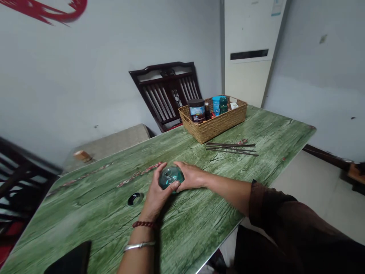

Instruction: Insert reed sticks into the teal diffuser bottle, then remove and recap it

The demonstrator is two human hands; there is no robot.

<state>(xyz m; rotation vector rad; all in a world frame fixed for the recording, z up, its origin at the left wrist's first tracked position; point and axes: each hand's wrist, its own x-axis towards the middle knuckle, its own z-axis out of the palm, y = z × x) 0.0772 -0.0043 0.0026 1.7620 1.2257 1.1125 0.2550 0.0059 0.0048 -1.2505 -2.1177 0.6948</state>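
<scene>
Two hands: both are closing on one object - neither is wide, both are holding.
Left hand (157, 192): is cupping the near side of the bottle, fingers arching over its top.
Right hand (191, 176): is pressing in from the far side, fingertips (177, 166) resting on the glass.
Held item: teal glass bottle (171, 177) is sitting between the two palms, squat and round, low over the tabletop - contact with the surface is hidden, so cannot tell.
Nearby: black ring (135, 198) is lying flat on the tabletop, just beside the left hand; pink-flecked twig (139, 174) is stretching along the table just past the left fingers.
Wrists: red bead bracelet (144, 224) and silver bangle (139, 246) are circling the left forearm; dark brown sleeve (268, 203) is covering the right upper arm.
Surface: green wood-grain table (199, 213) is carrying everything here.
Far end: wicker basket (212, 123) is holding a dark-lidded jar (196, 111) and a blue container (216, 105); dark sticks (231, 149) are lying just beside it.
Near edge: flat black slab (70, 263) is lying on the table, left of the left arm.
Behind: dark wooden chair (165, 91) is leaning toward the wall.
</scene>
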